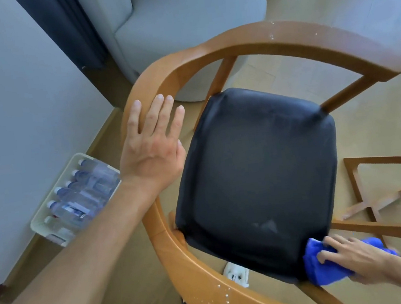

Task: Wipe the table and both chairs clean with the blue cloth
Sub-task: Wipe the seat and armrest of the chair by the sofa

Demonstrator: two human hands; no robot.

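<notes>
- We note the left hand [150,148] resting flat, fingers straight and spread, on the curved backrest rail of the chair [208,51].
- The right hand [354,258] presses the blue cloth [317,267], bunched under curled fingers, at the near right corner of the chair's black seat [257,175].
- We judge the cloth soft, light and easily wadded; hold it bunched under the palm.
- White specks show on the chair's rail.

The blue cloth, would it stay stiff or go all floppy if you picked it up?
Probably floppy: the blue cloth bunches in soft folds under the right hand. Likely light, and it should not roll or slip off the seat.
</notes>
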